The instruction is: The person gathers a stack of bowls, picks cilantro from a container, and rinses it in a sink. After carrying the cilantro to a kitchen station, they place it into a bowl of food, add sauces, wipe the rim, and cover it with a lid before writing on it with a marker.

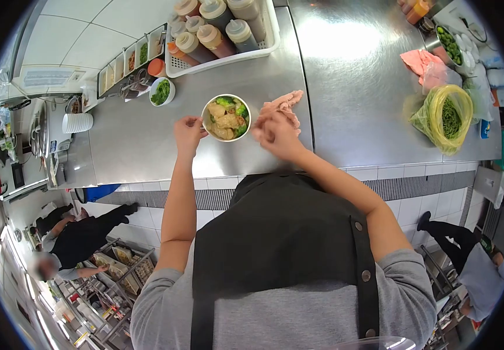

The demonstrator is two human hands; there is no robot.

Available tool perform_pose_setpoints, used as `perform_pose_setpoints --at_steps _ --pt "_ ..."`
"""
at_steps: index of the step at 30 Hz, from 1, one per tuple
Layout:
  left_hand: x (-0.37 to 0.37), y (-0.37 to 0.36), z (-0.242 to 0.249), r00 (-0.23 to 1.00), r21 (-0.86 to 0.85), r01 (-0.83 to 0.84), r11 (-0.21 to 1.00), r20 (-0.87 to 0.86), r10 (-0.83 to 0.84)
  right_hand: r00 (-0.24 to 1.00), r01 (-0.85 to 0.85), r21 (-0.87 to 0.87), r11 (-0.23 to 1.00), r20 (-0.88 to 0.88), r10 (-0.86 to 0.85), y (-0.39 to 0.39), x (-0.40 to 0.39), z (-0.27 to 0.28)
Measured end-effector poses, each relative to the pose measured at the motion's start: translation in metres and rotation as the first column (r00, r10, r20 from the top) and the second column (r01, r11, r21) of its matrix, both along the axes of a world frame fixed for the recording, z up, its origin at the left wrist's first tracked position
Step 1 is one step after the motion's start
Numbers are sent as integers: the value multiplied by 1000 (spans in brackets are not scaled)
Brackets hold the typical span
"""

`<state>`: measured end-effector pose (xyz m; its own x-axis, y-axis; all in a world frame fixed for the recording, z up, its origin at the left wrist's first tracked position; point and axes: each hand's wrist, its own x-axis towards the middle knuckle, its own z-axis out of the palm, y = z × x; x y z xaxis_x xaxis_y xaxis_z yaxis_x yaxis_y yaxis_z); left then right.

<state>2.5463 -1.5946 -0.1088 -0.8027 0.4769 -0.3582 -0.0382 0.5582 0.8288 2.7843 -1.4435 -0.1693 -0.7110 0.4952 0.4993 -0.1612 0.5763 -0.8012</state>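
A white round bowl [205, 125] stands on the steel counter, holding broccoli [225, 101] and pale golden-brown pieces of food [228, 121]. At its left side is my left hand [188, 134], fingers curled and closed against the bowl's wall near the rim. My right hand [279, 136] is just right of the bowl, over the near edge of a crumpled pink cloth [287, 104]. Motion blurs its bent fingers, so whether they grip the cloth cannot be made out.
Behind the bowl are a small bowl of chopped greens [162, 92] and a white basket [220, 63] of squeeze bottles. Stacked white cups [77, 122] stand left. A yellow bag of greens [418, 119] lies right. Other people [83, 242] stand behind me on both sides.
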Motion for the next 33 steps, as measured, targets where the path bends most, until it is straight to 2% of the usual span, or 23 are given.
perform_pose_setpoints --at_steps 1,3,4,6,7,9,10,11,12,14,16,18,20,23,27,28,29,30,31,32,33 --pt "0 -1 0 1000 23 -9 1000 6 9 999 42 5 999 -14 -42 6 -8 -1" --pt "3 1 1 1000 45 -15 999 8 15 914 331 -294 896 336 -227 15 -27 -10" --pt "7 1 2 998 97 -56 994 48 52 914 333 -295 896 334 -230 17 -34 -7" --pt "17 2 0 992 151 -97 984 90 84 875 407 -502 763 454 -168 22 -46 13" --pt "21 1 -3 988 207 -118 971 119 94 876 406 -499 765 452 -170 20 -47 29" --pt "28 0 -7 983 265 -144 953 148 107 923 346 -520 781 338 -183 11 -45 59" --pt "31 0 -9 962 285 -212 935 228 149 924 342 -518 784 336 -181 11 -46 50" --pt "37 0 -9 933 297 -280 913 307 186 942 306 -379 873 252 -221 8 -45 37" --pt "44 1 -11 932 298 -283 912 308 189 956 277 -225 934 160 -245 7 -46 23" --pt "64 8 -14 876 338 -439 833 366 314 971 234 -263 936 112 -211 -1 -43 19" --pt "85 13 -24 858 360 -481 800 380 346 982 191 -300 934 64 -180 -10 -42 16" --pt "103 19 -21 785 347 -561 752 511 350 961 268 -228 936 -3 -276 -14 -43 13" --pt "117 23 -18 776 337 -568 751 524 351 959 277 -202 939 7 -282 -8 -41 16" --pt "124 23 -12 793 341 -422 840 587 161 948 316 -166 934 35 -315 -3 -38 12" --pt "119 21 -8 775 336 -381 861 624 100 938 342 -79 936 83 -336 -8 -25 16" --pt "117 19 -7 795 324 -282 903 606 30 938 342 -76 937 82 -336 -11 -21 18" --pt "114 17 -6 806 308 -178 935 590 -41 961 268 -125 955 99 -256 -14 -16 19" --pt "104 14 -4 806 312 -179 933 590 -43 978 192 -173 966 111 -174 -14 -14 20" --pt "88 6 -2 804 204 20 979 579 -137 979 191 -170 967 111 -173 -12 -14 18" --pt "69 -2 -1 783 87 222 971 577 -231 973 220 -147 964 109 -205 -11 -16 14" --pt "46 -9 -10 842 -4 215 977 508 -184 965 251 -125 960 105 -239 -9 -19 12"
